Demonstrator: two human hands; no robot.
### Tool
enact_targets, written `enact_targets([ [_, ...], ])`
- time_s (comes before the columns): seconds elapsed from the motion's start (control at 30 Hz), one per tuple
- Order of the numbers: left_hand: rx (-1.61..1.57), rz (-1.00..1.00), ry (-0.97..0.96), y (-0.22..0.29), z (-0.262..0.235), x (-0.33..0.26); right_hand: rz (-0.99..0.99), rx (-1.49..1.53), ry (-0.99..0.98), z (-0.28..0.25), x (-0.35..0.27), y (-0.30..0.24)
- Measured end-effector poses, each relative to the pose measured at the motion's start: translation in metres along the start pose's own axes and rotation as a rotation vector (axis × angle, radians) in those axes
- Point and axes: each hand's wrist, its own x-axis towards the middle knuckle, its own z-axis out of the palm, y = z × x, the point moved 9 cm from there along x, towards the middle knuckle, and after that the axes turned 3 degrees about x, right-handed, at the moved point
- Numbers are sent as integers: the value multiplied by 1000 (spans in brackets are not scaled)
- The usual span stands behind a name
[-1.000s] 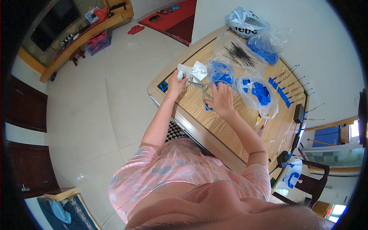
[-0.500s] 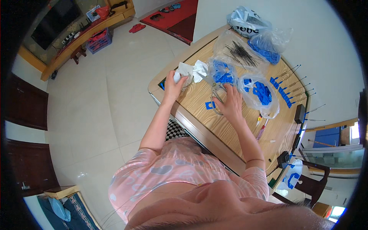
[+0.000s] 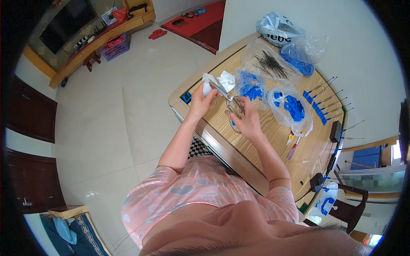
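Observation:
My right hand grips a pair of metal scissors by its looped handles. The blades point up and left toward my left hand, whose fingers are closed on a white piece of paper or tissue. The blades lie beside or across this piece; I cannot tell which. Just beyond it, a crumpled white paper rests on the table. Blue pieces in a clear plastic bag lie ahead of my right hand. A small blue piece under the scissors is mostly hidden.
Another clear bag holds blue pieces. Dark spiral rods lie on plastic at the back, near a white bag. Blue strips with spiral rods line the right side. A screwdriver lies near black boxes.
My right hand has picked the scissors up off the table and swung the blades toward my left hand. My left hand has moved slightly right and nearer, still holding the white piece.

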Motion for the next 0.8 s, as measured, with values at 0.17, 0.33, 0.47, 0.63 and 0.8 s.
enact_targets([
  [0.17, 25, 210, 90, 7, 2, -1, -166, -144, 85, 2, 2, -16],
  [0.33, 83, 179, 96, -1, -2, 0, -176, -179, 141, 4, 5, -18],
  [0.47, 40, 172, 116, 14, -1, -5, -156, -150, 149, 8, 7, -13],
  [0.63, -19, 28, 58, 26, 5, -10, -189, -182, 178, 13, 8, -13],
  [0.8, -55, 18, 9, 32, 8, -12, -195, -184, 165, 15, 10, -13],
])
